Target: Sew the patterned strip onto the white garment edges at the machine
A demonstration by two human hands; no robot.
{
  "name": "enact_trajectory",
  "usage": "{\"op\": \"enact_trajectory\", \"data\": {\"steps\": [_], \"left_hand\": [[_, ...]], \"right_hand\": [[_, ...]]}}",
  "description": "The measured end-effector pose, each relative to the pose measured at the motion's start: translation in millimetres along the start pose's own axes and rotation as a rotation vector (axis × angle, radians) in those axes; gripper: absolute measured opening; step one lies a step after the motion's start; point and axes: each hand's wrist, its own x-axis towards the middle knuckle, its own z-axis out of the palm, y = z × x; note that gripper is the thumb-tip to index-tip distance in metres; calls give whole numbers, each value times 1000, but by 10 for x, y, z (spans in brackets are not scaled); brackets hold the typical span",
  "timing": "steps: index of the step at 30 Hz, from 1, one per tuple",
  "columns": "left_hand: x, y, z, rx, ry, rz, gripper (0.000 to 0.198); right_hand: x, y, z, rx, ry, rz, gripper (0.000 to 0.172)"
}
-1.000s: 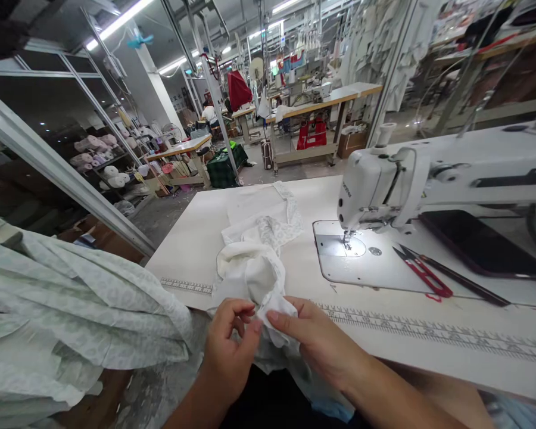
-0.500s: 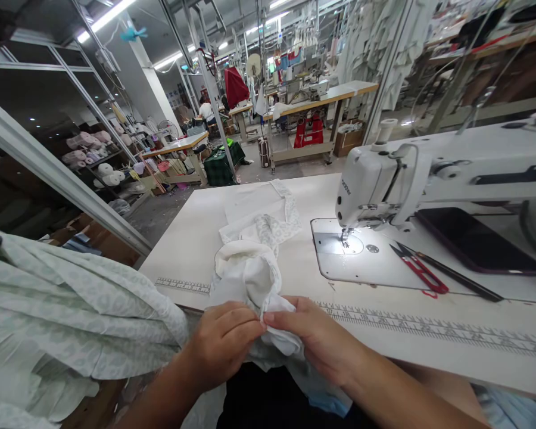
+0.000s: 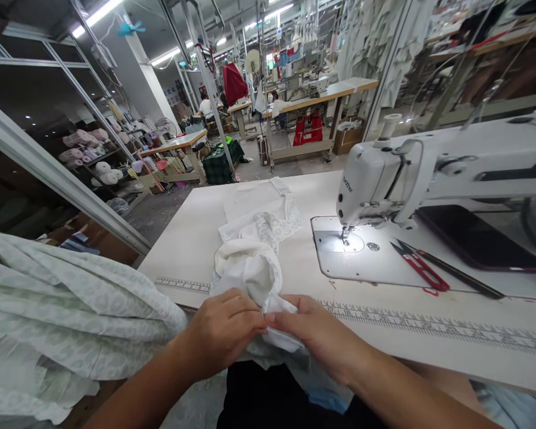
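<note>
At the near edge of the counter (image 3: pixel 174 229), right in front of me, is a bunched white cloth (image 3: pixel 243 271). Part of it sits in a round fold on top, and part hangs down over the edge toward my lap. My left hand (image 3: pixel 226 330) is curled, with its thumb and finger pinching the cloth. My right hand (image 3: pixel 312 328) pinches it too, thumb on top, and the two thumbs almost meet. I can't tell just what is between my left fingertips, because my own hand hides it.

If my pinch gets loose, the edges could slip apart. The hanging part is heavy, I think, so it could pull the rest down. If I tug too hard, the cloth could stretch or get a crease.

Past the round fold lies a flatter piece with a pale spotted band (image 3: pixel 290 208). A printed ruler (image 3: pixel 429 326) runs along the counter. To my right stands the sewing machine (image 3: pixel 379 179), its light on, with red snips (image 3: pixel 422 268) near it. Their points are bare, so cloth dragged over there could snag. On my left hangs a big spotted cloth (image 3: pixel 93 310), and my left arm could catch it.
</note>
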Motion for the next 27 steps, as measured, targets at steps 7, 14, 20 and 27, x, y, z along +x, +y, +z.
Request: {"op": "enact_trajectory", "data": {"steps": [7,14,20,27], "left_hand": [[161,67,-112,-343,-212,-713,3],[337,-5,-126,-680,-306,-906,5],[640,-50,-14,-277,28,-208,18],[740,-101,480,125,-9,-142,40]], "right_hand": [[-67,-41,-46,-487,-59,-177,25],[-131,-102,-85,-510,-78,-155,14],[-217,-180,-100,-719,-20,-183,13],[-131,-255,-459,-1415,758,-559,21]]}}
